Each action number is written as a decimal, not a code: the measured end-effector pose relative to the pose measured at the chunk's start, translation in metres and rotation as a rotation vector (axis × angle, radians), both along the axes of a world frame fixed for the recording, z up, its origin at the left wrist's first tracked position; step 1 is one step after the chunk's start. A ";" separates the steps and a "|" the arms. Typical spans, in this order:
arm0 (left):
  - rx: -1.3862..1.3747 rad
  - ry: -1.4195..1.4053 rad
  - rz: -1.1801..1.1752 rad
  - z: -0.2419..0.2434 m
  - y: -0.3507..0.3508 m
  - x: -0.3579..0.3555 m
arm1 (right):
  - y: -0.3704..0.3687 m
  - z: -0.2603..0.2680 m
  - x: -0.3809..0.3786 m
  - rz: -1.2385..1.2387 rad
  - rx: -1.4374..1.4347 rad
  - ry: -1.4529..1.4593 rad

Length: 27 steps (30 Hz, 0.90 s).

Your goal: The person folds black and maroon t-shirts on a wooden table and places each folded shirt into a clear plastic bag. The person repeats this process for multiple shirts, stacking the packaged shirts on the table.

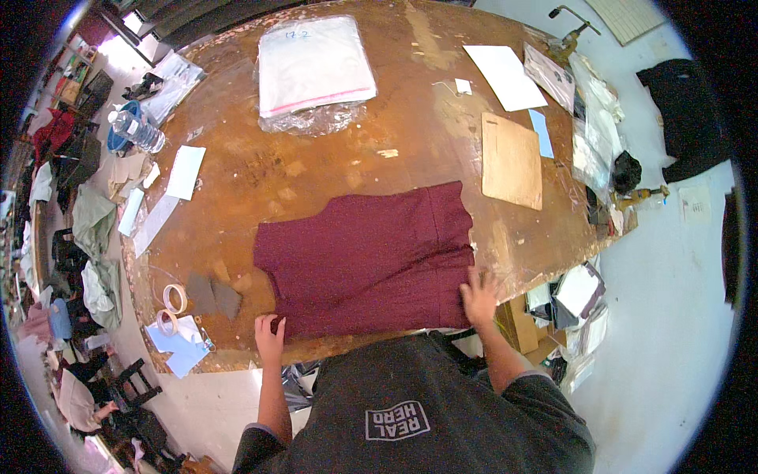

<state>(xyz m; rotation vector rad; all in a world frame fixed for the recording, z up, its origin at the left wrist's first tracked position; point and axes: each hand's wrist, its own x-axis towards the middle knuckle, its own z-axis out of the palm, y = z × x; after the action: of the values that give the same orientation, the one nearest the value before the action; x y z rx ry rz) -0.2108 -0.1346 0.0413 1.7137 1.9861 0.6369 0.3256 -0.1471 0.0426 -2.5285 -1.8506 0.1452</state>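
Observation:
A maroon fabric garment piece (367, 255) lies spread on the worn wooden table before me, with a diagonal fold running through its right half and a seam near its right end. My left hand (270, 339) pinches the garment's lower left corner between thumb and fingers. At the right end, my right hand (481, 294) rests with fingers spread, its fingertips at the garment's edge and the rest on the wooden table (521, 260).
Clear plastic bags (317, 65) are stacked at the far side. A brown cardboard piece (511, 161) and white paper (504, 77) lie at the right. Masking tape rolls (174, 298), grey fabric scraps (213, 295) and blue paper (186, 355) are at the left, with a plastic bottle (139, 131) farther back.

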 end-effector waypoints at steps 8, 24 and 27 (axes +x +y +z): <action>0.244 0.190 -0.214 0.051 0.142 0.116 | 0.261 0.059 -0.135 0.659 0.257 0.329; -0.008 0.276 -0.260 -0.022 0.215 0.150 | 0.383 0.082 -0.021 0.300 -0.210 -0.331; 0.015 0.386 -0.253 -0.017 0.216 0.132 | 0.351 0.073 -0.053 0.571 -0.142 0.079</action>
<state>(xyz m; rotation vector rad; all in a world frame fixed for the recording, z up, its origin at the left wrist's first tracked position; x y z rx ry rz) -0.0786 0.0813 0.0245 2.1824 1.9540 0.2464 0.2727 0.2039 0.1158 -1.9498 -2.5468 0.3803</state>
